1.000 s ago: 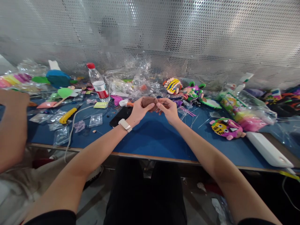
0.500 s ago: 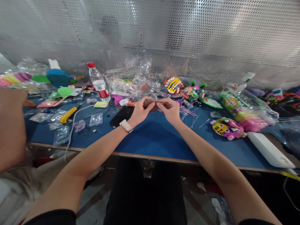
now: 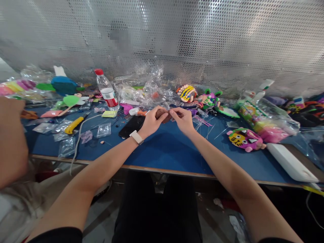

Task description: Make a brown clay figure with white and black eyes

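Observation:
A small brown lump, soft and clay-like in look, is held above the blue table. My left hand, with a pale band on its wrist, has thumb and fingers closed on the lump's left side. My right hand pinches at its right edge, fingertips close to the left thumb. The fingers cover much of the lump, so its full shape is hidden. Behind the left wrist lies a black phone. A white and orange tool rests just beyond the phone.
A bottle with a red cap stands back left, near a yellow-handled cutter and a white cable. On the right are a purple and yellow clay animal face and a white power bank. Another person's arm reaches in at left.
Both hands stay in nearly the same place around the brown lump, with the fingers shifted slightly. At far left, the other person's arm has moved a little, and more of a brown piece shows there.

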`<state>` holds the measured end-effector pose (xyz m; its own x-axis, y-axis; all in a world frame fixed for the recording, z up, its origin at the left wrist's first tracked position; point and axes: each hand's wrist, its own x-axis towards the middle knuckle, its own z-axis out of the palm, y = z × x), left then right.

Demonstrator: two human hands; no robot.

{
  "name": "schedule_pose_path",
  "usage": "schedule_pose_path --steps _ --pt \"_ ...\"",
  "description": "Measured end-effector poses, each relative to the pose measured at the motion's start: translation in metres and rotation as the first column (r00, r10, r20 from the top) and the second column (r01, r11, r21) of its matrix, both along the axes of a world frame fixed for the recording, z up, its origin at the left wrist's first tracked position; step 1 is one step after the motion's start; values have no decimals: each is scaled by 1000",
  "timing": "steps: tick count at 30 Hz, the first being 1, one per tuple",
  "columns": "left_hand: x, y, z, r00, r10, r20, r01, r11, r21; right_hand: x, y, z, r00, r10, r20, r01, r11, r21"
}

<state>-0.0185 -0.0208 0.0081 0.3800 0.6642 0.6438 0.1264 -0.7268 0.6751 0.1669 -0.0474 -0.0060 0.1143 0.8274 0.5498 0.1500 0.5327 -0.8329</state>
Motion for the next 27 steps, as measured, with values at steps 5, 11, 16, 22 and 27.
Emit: schedule_pose_path --steps 5,11,16,22,27 --pt "1 -1 -2 1000 22 -11 -23 999 -31 1 0 1 999 -3 45 4 1000 -23" --pt "2 0 -2 1000 4 -18 -4 999 -43 4 0 0 996 -57 72 55 998 30" --pt "2 -1 1 999 39 14 -39 999 -14 5 2 -1 997 -58 59 57 998 17" --pt "3 2 -1 997 -1 81 9 995 -103 6 2 -3 994 -73 85 71 997 23" --pt "5 9 -8 983 9 185 25 983 -182 0 1 -5 999 13 -51 -14 1000 -20"
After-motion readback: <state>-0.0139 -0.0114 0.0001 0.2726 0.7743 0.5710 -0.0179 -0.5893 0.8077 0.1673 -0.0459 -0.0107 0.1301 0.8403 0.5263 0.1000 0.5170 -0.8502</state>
